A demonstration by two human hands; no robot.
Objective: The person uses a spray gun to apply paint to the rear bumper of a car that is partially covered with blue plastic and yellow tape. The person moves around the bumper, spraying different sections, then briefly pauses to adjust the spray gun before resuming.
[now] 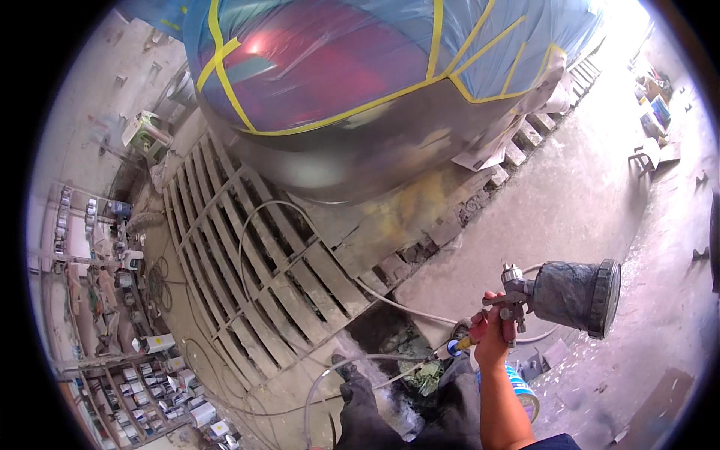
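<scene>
My right hand (492, 337) is wrapped round the handle of a spray gun (516, 294), held out to the right at the end of my raised forearm. A dark, paint-smeared cup (566, 294) is fixed to the gun and tilts sideways, its wide end away from my hand. Below the grip shows a blue and yellow hose fitting (454, 347). Ahead stands a vehicle's rounded bumper (337, 161), dark grey with lighter patches. Blue masking film (352, 60) edged with yellow tape covers the body above it. My left hand is out of view.
A slatted grate (225, 247) lies on the floor at left, with a pale air hose (401, 306) looping across it. Broken bricks (420, 251) line its right side. A blue bucket (523, 394) stands by my legs. Shelves of cans (146, 397) fill the lower left; boxes (658, 112) lie far right.
</scene>
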